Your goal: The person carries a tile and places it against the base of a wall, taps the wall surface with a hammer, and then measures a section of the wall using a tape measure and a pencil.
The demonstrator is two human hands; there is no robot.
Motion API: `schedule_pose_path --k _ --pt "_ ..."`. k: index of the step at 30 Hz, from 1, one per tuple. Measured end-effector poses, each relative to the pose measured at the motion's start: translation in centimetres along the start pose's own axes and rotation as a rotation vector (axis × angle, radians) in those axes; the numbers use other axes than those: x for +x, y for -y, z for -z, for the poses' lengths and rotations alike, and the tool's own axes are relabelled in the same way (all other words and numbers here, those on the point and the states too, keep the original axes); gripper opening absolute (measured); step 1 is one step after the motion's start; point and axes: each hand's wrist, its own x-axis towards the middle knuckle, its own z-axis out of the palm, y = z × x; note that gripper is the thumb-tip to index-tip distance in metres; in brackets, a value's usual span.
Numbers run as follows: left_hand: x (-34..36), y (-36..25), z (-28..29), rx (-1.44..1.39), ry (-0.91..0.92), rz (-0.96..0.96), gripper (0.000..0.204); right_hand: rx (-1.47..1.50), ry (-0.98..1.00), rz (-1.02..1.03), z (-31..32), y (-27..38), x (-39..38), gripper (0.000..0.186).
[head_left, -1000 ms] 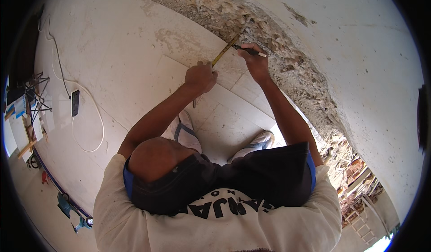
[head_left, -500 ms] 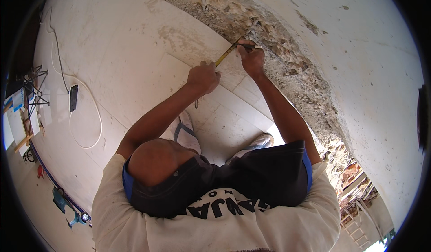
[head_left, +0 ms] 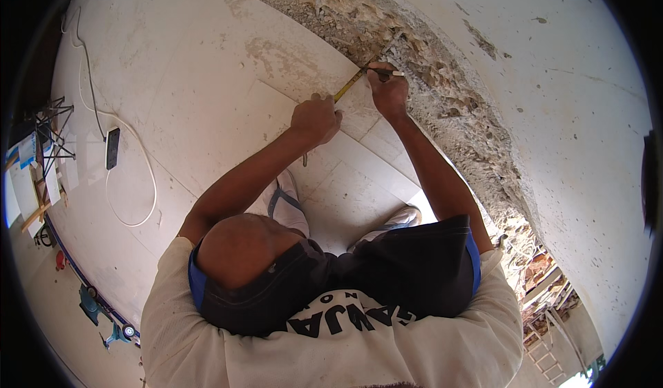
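My left hand [head_left: 315, 120] is closed around a tape measure whose case is hidden by the fingers. Its yellow blade [head_left: 351, 84] runs out over the floor tiles toward the broken strip at the foot of the wall. Beside the blade, at the tile edge, my right hand [head_left: 389, 98] pinches a dark marker with a pale end [head_left: 398, 73]. The marker's tip is too small to make out against the blade. A straight tile edge [head_left: 359, 143] crosses the floor under my hands, and a thin metal piece [head_left: 304, 159] shows just below my left hand.
Rough, chipped masonry [head_left: 449, 91] follows the base of the white wall [head_left: 573, 111] on the right. At left, a power strip [head_left: 112, 149] with a looping white cable [head_left: 155, 181] lies on the tiles. My sandalled feet [head_left: 286, 201] stand close below. A folding metal frame [head_left: 55, 129] stands far left.
Both hands keep nearly the same place and grip. My left hand and the tape blade sit very slightly farther right in the picture.
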Motion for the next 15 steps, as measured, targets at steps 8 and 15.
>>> schedule_pose_path --k 8,15 --pt "0.1 -0.1 -0.3 -0.029 -0.035 -0.007 0.044 -0.122 -0.037 0.079 -0.1 -1.1 0.2 0.013" --pt "0.2 -0.1 -0.4 -0.026 -0.038 -0.008 0.041 -0.091 -0.008 0.003 0.2 -0.1 -0.1 0.012"
